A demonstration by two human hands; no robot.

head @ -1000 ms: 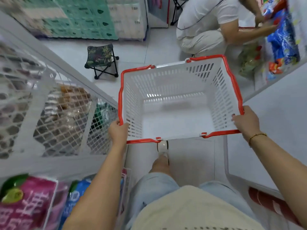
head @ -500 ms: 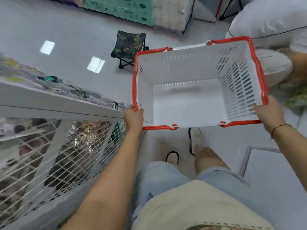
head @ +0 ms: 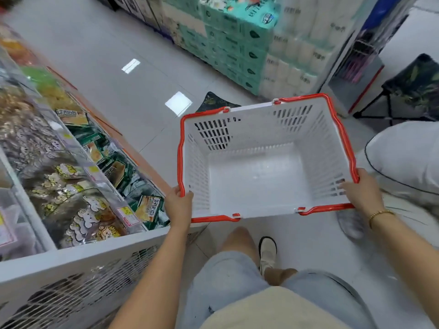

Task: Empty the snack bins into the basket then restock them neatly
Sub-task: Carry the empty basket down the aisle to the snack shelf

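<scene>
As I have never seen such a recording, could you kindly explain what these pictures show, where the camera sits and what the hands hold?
There is no machine here: a person wears one wide-angle camera on the head, looking down at their own two bare hands. The left hand and right hand grip the near corners of a white slotted plastic basket with a red rim, which has nothing in it. To the left stands a white display of snack bins full of packets. Another person's pale clothing shows at the right.
</scene>
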